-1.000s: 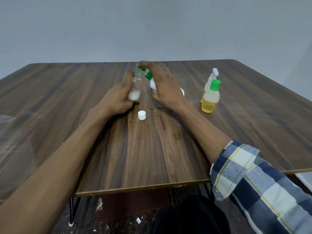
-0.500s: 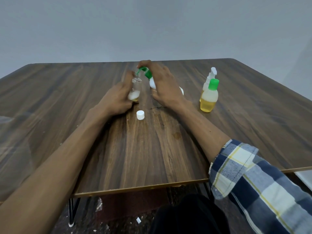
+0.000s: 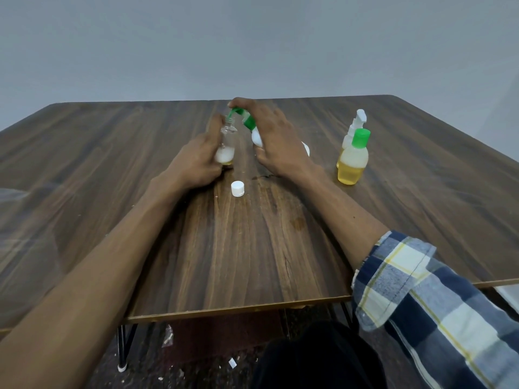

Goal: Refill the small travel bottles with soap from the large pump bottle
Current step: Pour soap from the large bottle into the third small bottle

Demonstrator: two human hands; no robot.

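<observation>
My left hand (image 3: 193, 161) grips a small clear travel bottle (image 3: 227, 144) standing on the table, uncapped, with white foamy soap at its bottom. My right hand (image 3: 276, 141) is curled over the large white pump bottle (image 3: 256, 137), fingers on its green pump head (image 3: 238, 112), whose spout sits over the small bottle's mouth. Most of the pump bottle is hidden behind my right hand. A white screw cap (image 3: 237, 188) lies on the table just in front of both hands.
To the right stand a small bottle with a green cap and yellow liquid (image 3: 352, 161) and, behind it, a white-topped spray bottle (image 3: 356, 123). The wooden table (image 3: 238, 262) has its front edge close to me. Litter lies on the floor below.
Both hands stay in place on their bottles. The view has shifted slightly; nothing else has visibly moved.
</observation>
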